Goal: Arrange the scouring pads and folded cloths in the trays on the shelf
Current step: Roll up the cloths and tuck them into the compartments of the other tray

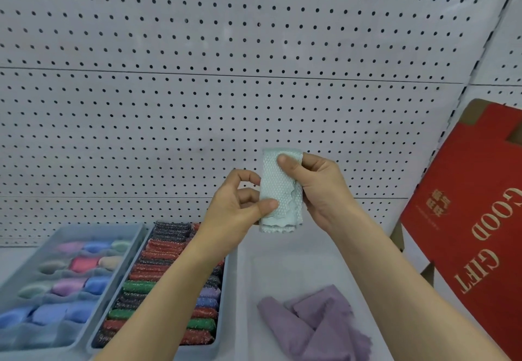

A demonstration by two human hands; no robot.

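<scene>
A pale mint folded cloth (278, 188) is held upright in front of the pegboard, above the trays. My right hand (316, 188) grips its upper right edge, thumb across the front. My left hand (240, 205) pinches its lower left edge between thumb and fingers. Below, a white tray (285, 264) holds purple folded cloths (316, 324) near its front. To its left, a grey tray (224, 298) is packed with rows of glittery red, green and dark scouring pads (158, 284). My left forearm crosses over that tray.
A far-left grey tray (132, 245) holds several pastel sponges in pink, blue and green. A red cardboard box (477, 219) printed "GOOD GIFT" leans at the right. The white pegboard (226, 78) forms the back wall of the shelf.
</scene>
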